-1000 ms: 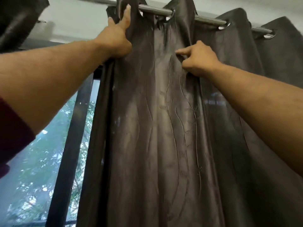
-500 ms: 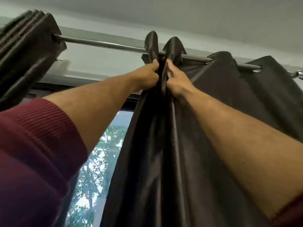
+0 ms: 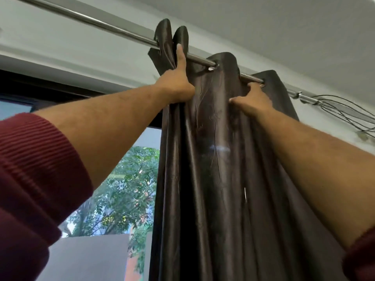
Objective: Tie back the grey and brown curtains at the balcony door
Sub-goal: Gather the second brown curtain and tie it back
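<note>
A dark brown shiny curtain (image 3: 213,179) hangs by metal eyelets from a steel rod (image 3: 105,25) that runs from upper left to right. Its folds are bunched toward the right. My left hand (image 3: 176,86) grips the two leftmost folds just under the rod, index finger pointing up along the cloth. My right hand (image 3: 251,100) pinches a fold further right, close below an eyelet. Both arms reach up, with dark red sleeves pushed back. No grey curtain is in view now.
The balcony door glass (image 3: 125,189) shows trees and a pale wall outside, under a dark door frame (image 3: 50,86). Loose black wires (image 3: 345,110) hang off the rod's right end by the wall. The ceiling is close above.
The curtain has slid right along the rod, baring more glass. My right hand left the first folds and took a fold further right. The other bunched curtain at far left has left the view.
</note>
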